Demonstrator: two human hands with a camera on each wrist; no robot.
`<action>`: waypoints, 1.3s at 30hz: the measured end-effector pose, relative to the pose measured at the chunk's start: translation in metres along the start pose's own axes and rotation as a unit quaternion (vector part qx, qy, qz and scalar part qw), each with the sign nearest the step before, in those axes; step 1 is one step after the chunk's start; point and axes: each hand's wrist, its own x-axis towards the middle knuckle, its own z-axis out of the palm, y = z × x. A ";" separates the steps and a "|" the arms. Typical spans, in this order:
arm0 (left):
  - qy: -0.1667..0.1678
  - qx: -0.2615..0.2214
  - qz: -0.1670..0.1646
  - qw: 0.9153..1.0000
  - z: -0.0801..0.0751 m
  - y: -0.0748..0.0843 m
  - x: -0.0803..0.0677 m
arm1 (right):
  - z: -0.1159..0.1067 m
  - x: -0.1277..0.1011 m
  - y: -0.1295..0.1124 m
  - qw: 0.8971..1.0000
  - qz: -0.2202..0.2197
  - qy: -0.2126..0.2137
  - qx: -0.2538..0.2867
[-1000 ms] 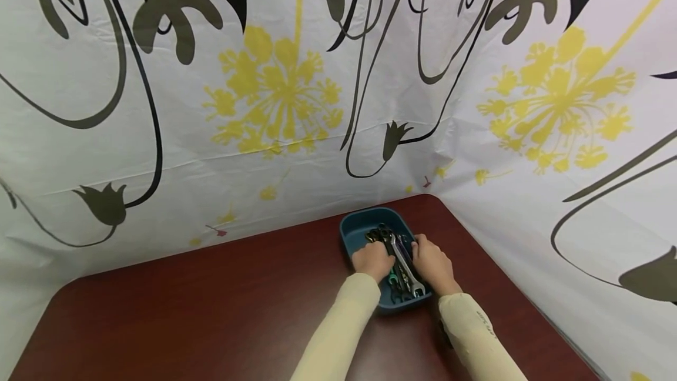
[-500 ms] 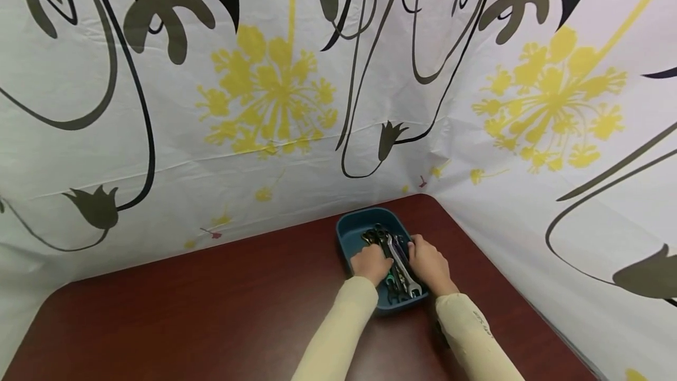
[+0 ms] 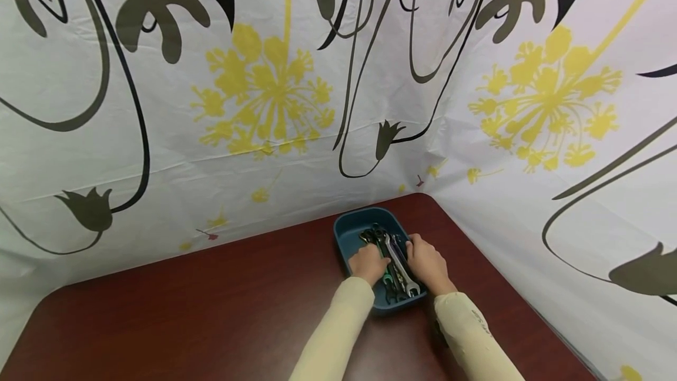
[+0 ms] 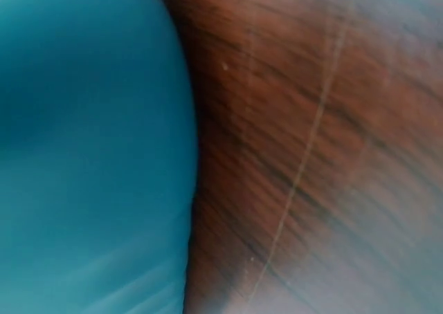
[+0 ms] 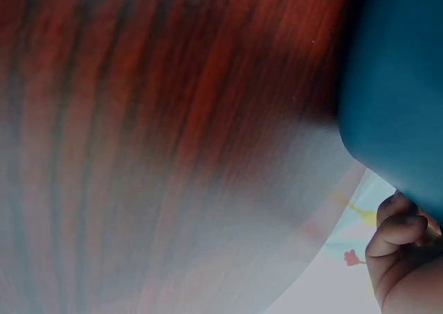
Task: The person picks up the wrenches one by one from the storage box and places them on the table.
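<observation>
Tray [image 3: 353,229]: blue, oblong, rounded corners. Stands on the counter [image 3: 211,304] near its far right corner, close to the curtain [image 3: 264,87]. Its outer wall fills the left half of the left wrist view [image 4: 90,155] and the upper right of the right wrist view [image 5: 401,86], both blurred.

Wrenches [image 3: 396,260]: a small heap of metal ones lying lengthwise inside the tray, between the two hands. One bright silver piece lies on top, its open end toward the near rim; a green-marked piece shows beneath it.

Left hand [image 3: 368,263]: knuckles up, set over the tray's left side with the fingers bent down into it, touching the heap. Whether this grip closes on a wrench or on the rim cannot be told. Forearm in a cream sleeve [image 3: 338,334] runs up from the lower edge, angled right.

Right hand [image 3: 427,263]: knuckles up, at the tray's right side, mirroring the left. In the right wrist view [image 5: 398,252] the fingers curl round the tray's edge, so this grip holds the tray. Sleeved forearm angles left toward it.

Counter: dark red-brown wood grain.

Curtain: white with yellow dandelion heads and dark stems, hung behind and to the right of the counter.
</observation>
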 end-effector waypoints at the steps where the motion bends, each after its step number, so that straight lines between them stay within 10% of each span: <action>1: -0.003 -0.003 0.000 1.000 0.000 0.000 0.000 | 0.000 0.000 0.000 1.000 -0.001 0.000 0.001; 39: -0.018 0.061 0.006 0.998 -0.002 0.000 0.001 | -0.002 -0.002 -0.003 1.000 0.002 0.007 -0.004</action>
